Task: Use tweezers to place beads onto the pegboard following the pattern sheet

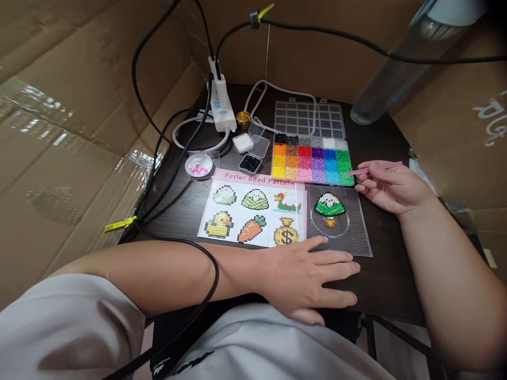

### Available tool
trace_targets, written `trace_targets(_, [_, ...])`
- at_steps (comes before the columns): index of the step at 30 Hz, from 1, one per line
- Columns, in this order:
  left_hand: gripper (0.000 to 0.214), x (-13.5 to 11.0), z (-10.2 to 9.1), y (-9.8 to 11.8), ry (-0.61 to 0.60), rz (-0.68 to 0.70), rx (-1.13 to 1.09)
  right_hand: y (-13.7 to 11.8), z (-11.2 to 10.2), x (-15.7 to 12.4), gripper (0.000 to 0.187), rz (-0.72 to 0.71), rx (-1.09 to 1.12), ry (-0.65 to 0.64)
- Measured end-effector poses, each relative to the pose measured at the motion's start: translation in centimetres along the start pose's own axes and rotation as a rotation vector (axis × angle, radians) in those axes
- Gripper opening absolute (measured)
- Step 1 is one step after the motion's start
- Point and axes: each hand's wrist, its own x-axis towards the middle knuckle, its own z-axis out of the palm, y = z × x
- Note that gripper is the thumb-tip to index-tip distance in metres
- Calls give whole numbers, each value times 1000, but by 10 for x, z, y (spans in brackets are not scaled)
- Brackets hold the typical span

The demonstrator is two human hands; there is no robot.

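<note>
Pink tweezers [374, 169] are held in my right hand [392, 187], their tips over the green beads [344, 163] at the right end of the bead box [312, 182]. My left hand [312, 277] lies flat with fingers spread at the table's front edge, a finger reaching the lower edge of the clear pegboard [360, 232]. On that board sit a round clear plate [346, 224] and a white, green and black bead figure [329, 205], with a small orange-yellow bead piece [330, 222] below it. Left of it lies the Perler bead pattern sheet [233, 211].
Behind the sheet are a small box of black beads [250, 164], a box of white beads [243, 143], a dish of pink beads [198, 165] and a gold cup [243, 120]. A power strip [224, 113] stands at the back. Black cables [186, 153] cross my left arm.
</note>
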Motion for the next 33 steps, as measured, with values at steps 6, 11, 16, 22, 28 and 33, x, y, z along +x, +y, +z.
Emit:
trace_targets(6, [58,-1,0,1,-30,-68,-46,-6,8,-2,24,-6,32,22])
trace_targets(11, [58,-1,0,2,-84,-107,-56,-8,10,-3,25,21,21,36])
trace_targets(16, [57,-1,0,2,-68,-117,-71,-11,7,-3,35,66,-23,-44])
trace_targets(22, [54,-3,1,0,-46,-113,-83,-16,4,-3,35,132,-71,-119])
trace_targets(28, [51,-3,0,0,-67,-117,-78,-17,7,-6,34,128,-67,-135])
trace_targets(33, [51,-3,-1,-1,-66,-119,-83,-15,7,-7,33,115,-105,-112])
